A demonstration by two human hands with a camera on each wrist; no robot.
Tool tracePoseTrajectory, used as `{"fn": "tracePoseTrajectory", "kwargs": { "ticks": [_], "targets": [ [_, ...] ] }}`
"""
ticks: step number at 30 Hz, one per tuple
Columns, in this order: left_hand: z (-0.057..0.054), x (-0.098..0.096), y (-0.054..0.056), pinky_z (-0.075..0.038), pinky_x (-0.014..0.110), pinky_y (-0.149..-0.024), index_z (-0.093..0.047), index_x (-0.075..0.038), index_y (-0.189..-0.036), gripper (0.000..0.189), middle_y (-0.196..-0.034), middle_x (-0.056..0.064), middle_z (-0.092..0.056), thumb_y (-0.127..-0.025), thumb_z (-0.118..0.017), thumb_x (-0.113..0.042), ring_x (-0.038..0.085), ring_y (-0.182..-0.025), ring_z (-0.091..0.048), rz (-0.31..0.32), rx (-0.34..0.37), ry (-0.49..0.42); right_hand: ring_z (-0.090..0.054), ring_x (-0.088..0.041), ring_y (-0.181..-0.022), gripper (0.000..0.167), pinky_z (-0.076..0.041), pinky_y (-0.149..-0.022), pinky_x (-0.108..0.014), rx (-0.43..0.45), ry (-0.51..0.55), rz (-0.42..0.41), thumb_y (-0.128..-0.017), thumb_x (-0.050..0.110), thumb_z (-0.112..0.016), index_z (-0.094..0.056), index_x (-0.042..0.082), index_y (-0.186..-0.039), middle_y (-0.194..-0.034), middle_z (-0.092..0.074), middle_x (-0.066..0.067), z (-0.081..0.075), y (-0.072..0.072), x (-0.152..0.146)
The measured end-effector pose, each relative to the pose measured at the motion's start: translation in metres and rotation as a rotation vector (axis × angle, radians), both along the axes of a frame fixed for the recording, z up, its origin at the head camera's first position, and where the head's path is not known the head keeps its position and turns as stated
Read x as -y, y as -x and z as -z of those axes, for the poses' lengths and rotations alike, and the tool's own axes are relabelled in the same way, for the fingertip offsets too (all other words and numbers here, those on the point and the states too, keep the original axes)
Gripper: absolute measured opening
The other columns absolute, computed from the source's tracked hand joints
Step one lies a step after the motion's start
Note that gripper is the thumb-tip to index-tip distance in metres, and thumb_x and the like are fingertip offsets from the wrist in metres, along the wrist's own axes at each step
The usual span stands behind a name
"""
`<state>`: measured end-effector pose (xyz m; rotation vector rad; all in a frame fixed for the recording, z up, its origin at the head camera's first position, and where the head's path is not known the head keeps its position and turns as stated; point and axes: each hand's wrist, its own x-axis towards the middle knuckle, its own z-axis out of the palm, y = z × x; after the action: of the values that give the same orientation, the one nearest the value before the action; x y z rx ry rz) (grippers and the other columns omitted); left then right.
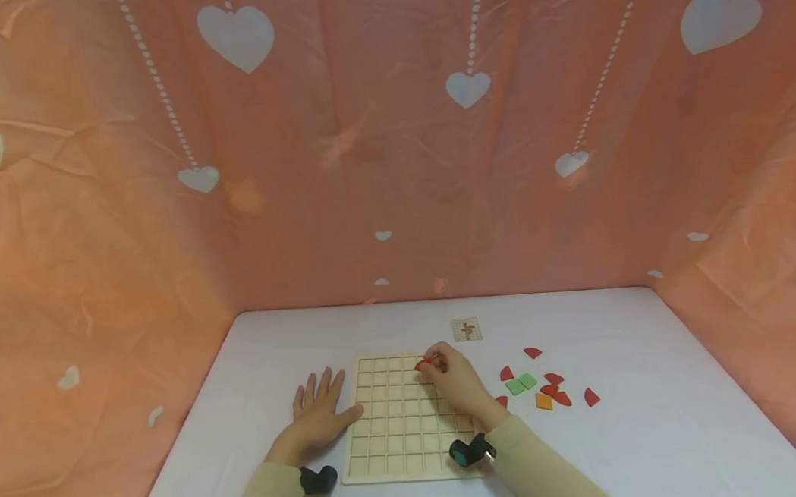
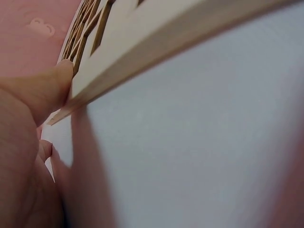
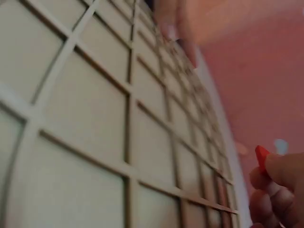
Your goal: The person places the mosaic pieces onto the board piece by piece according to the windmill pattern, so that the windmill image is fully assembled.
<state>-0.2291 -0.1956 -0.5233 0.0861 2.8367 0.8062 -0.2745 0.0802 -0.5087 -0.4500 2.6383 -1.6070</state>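
A pale wooden grid board [image 1: 378, 426] lies flat on the white table. Over its far right part, my right hand [image 1: 455, 376] pinches a red quarter-circle tile [image 1: 422, 365] between thumb and fingers; the right wrist view shows the red tile [image 3: 261, 158] at the fingertips, held above the grid [image 3: 85, 97]. My left hand [image 1: 321, 419] lies spread on the table at the board's left edge, its thumb touching the rim. In the left wrist view that thumb [image 2: 50, 85] rests against the board's side [image 2: 142, 59].
Right of the board lie several red quarter-circle tiles [image 1: 591, 397], two green square tiles [image 1: 515, 386] and an orange square tile [image 1: 544, 401]. A small card with a grid picture [image 1: 467, 329] lies beyond the board. Orange cloth [image 1: 395, 203] with hearts surrounds the table.
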Motion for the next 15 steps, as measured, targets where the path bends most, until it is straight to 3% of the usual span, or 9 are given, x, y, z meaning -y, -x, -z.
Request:
{"fn": "tracePoseTrajectory", "kwargs": {
  "ticks": [7,15],
  "targets": [
    [0.002,0.003,0.002,0.014,0.056,-0.111,-0.018,-0.008,-0.155,0.088,-0.160,0.019,-0.002,-0.092,-0.053,-0.058,0.041,-0.144,0.011,0.008,0.003,0.012,-0.053,-0.013,-0.073,0.006,-0.047,-0.065,-0.031,-0.027,-0.071,0.010,-0.095,0.018,-0.064,-0.061,0.015,-0.099,-0.082,-0.058,0.004,0.018,0.012,0.016],
    [0.001,0.001,0.000,0.015,0.057,-0.111,-0.020,-0.007,-0.154,0.088,-0.160,0.020,-0.004,-0.092,-0.054,-0.057,0.043,-0.144,0.010,-0.001,-0.002,-0.004,-0.053,-0.013,-0.072,0.004,-0.046,-0.065,-0.030,-0.024,-0.076,-0.013,-0.094,0.017,-0.066,-0.064,0.015,-0.096,-0.080,-0.057,0.004,0.022,0.011,0.019]
  ]
}}
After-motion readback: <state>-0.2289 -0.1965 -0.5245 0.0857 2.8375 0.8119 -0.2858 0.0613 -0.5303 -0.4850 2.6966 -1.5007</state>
